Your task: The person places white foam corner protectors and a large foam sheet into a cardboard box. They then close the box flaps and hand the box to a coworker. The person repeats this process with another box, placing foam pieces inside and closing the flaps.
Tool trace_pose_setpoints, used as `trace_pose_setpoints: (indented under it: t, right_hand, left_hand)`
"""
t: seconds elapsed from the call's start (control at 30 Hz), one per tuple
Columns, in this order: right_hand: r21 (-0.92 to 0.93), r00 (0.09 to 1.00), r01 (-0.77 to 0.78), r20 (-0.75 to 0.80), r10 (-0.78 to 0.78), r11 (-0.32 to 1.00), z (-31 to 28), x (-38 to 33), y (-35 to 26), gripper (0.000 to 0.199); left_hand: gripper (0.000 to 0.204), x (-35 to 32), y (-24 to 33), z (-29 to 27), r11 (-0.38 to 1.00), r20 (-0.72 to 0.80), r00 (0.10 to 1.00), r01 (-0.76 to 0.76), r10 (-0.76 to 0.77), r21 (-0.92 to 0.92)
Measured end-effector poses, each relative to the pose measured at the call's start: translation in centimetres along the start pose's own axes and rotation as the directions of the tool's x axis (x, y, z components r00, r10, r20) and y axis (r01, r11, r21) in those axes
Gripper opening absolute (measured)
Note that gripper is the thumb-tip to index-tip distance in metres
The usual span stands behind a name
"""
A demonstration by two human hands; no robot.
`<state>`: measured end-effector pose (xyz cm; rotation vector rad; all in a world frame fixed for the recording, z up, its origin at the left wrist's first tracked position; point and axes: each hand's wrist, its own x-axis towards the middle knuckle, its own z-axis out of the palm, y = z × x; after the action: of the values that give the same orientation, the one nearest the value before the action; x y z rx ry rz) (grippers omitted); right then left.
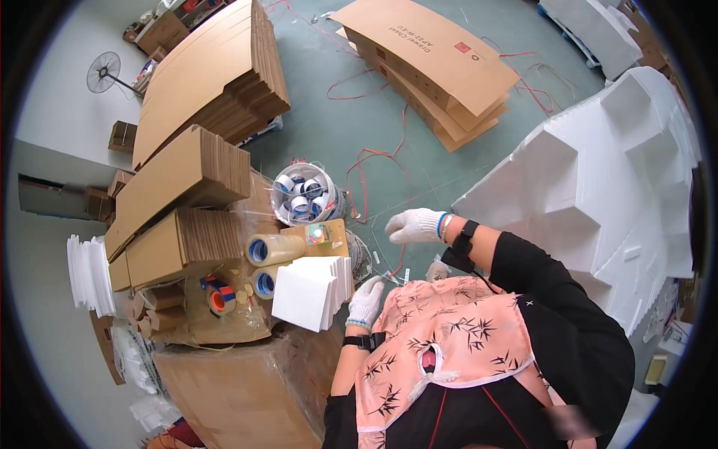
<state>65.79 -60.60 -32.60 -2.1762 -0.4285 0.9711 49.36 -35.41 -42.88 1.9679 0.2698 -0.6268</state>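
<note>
Two gloved hands: centre frame.
Left hand (366, 301): fingers curled, apparently gripping white foam sheets (308, 292).
Right hand (413, 225): released, over green floor (351, 127).

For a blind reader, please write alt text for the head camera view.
A person in white gloves stands at a cluttered work surface: the left hand touches a stack of white foam sheets, the right hand is raised, holding nothing visible. Tape rolls, cardboard stacks and foam blocks surround them.
</note>
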Motion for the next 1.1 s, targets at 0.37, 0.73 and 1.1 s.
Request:
trace_pose_setpoints:
  t: [0.37, 0.73, 1.1]
  right_hand:
    - [0.617, 0.966, -0.207, 0.008, 0.257, 0.759, -19.0, 20.1, 9.3, 0.045]
    - [0.944, 0.273, 0.330, -0.108, 0.956, 0.012, -28.3, 20.3, 48.8, 0.045]
    - [0.752, 0.121, 0.645, -0.279, 0.953, 0.138, -32.8, 23.7, 69.8, 0.043]
  left_hand:
    - [0.044, 30.2, 15.5, 0.6, 0.995, 0.239, 0.968, -0.090, 0.078, 0.037]
    - [0.043, 50.9, 19.5, 1.6, 0.936, 0.409, 0.879, 0.104, -0.245, 0.337]
    - [0.039, 61.8, 9.1, 11.6, 0.877, 0.444, 0.777, 0.282, -0.447, 0.390]
